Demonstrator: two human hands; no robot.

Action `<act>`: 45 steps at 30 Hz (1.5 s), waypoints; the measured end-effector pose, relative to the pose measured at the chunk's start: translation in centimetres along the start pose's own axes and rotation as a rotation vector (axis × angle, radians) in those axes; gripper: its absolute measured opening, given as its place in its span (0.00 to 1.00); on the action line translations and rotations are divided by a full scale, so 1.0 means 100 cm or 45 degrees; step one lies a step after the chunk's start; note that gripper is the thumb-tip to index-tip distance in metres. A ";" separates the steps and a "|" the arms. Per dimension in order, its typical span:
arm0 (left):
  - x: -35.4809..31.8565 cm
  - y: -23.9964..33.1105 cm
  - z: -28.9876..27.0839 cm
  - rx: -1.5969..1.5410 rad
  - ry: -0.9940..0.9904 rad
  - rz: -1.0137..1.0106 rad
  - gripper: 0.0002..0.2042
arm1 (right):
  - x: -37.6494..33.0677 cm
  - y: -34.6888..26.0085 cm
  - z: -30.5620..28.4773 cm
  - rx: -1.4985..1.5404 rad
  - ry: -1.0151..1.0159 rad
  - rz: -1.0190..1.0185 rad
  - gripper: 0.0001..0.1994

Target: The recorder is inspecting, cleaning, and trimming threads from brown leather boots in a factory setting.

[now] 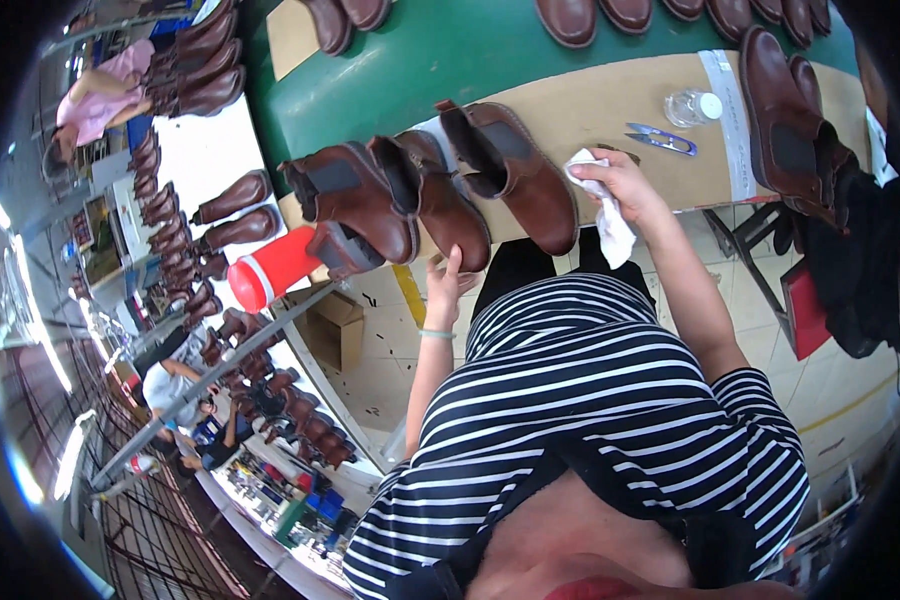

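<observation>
A person in a black-and-white striped top stands at the edge of a worktop [610, 110] covered in tan board, looking down at three brown ankle boots standing side by side near that edge. The right hand [620, 185] is clenched around a white cloth [610, 225], which hangs down below the fist. It sits just beside the toe of the right-hand boot [515, 175], a placing that suits wiping the leather. The left hand [448, 285] reaches up from below the edge, fingers spread and loose. Its fingertips touch the toe of the middle boot [440, 200], as if to steady it; it grasps nothing. The left-hand boot [350, 195] stands untouched.

Further back on the board lie small blue-handled snips [662, 138] and a clear little bottle [692, 106] with a white cap, within easy reach. A red cup-shaped object [270, 275] pokes out below the boots; what it is, I cannot quite tell. More brown boots line the green belt [420, 50] beyond, cut off at the top edge. The person's body hides the floor directly below, and the rim of the view is dark and bent.
</observation>
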State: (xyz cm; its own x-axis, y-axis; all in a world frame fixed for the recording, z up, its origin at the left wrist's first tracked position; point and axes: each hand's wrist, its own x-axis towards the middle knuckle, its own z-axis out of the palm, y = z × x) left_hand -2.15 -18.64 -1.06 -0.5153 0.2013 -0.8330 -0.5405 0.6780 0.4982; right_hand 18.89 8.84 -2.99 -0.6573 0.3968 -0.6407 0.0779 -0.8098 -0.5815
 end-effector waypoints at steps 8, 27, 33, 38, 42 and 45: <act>-0.080 0.162 0.105 0.552 -0.088 1.208 0.19 | 0.026 0.000 0.014 0.253 -0.048 -0.047 0.11; 0.001 0.160 0.118 0.337 0.035 0.973 0.20 | 0.069 0.009 0.088 -0.244 0.171 -0.459 0.09; 0.005 0.158 0.122 0.109 0.002 1.149 0.19 | 0.063 0.005 0.096 -0.609 0.140 -0.782 0.13; 0.005 0.156 0.116 0.050 -0.022 1.023 0.20 | 0.069 0.003 0.085 -0.414 0.227 -0.501 0.13; -0.009 0.162 0.117 0.009 -0.163 0.945 0.15 | 0.071 0.014 0.076 -0.756 0.437 -0.673 0.15; -0.035 0.186 0.101 -0.247 -0.560 0.655 0.09 | 0.051 -0.009 0.035 -0.514 0.593 -0.416 0.17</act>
State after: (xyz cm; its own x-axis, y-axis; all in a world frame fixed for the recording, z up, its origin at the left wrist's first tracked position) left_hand -3.69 0.40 8.70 -0.4424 0.7577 -0.4798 -0.4301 0.2901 0.8549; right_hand 12.83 10.10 -4.00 -0.3116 0.8098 -0.4971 0.2629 -0.4292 -0.8641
